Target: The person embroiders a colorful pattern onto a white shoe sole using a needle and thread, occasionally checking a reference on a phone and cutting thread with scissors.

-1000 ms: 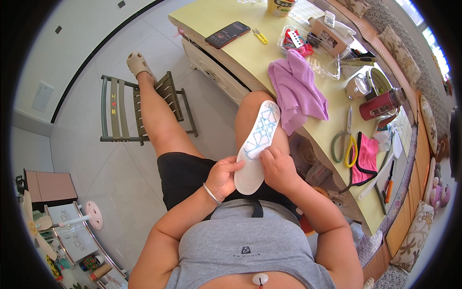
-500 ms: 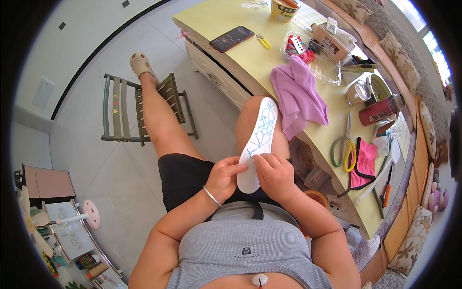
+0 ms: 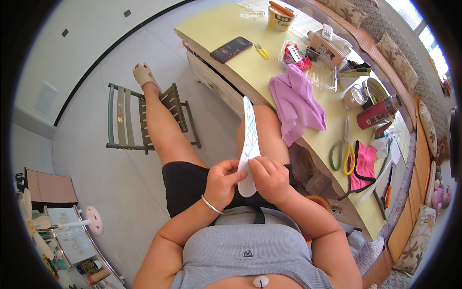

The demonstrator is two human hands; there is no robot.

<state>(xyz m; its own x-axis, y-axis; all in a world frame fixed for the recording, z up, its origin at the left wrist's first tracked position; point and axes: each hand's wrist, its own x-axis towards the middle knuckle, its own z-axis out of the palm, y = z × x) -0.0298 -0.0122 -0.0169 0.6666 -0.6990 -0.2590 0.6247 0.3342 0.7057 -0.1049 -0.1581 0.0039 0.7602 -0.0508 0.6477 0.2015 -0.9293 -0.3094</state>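
A white shoe insole (image 3: 251, 132) with a blue stitched line pattern stands tilted above my lap, its toe end pointing away from me. My left hand (image 3: 222, 182) is closed on its left edge near the heel, thumb on the upper face. My right hand (image 3: 270, 178) is closed in a pinch at the insole's right side, fingertips against the patterned face. Whether those fingertips hold something small, such as a needle, cannot be made out. Part of the heel shows between the two hands.
On the yellow table (image 3: 226, 21) to the right lie a purple towel (image 3: 298, 103), scissors (image 3: 344, 154), pink cloth (image 3: 364, 166), a phone (image 3: 231, 49), yellow snips (image 3: 262, 51) and a maroon flask (image 3: 378, 113). My leg rests on a folding stool (image 3: 175, 108). A cart (image 3: 72, 236) stands left.
The insole has turned from showing its broad face to a narrower, more edge-on view. Both hands have shifted slightly toward me with it, keeping their places on it.
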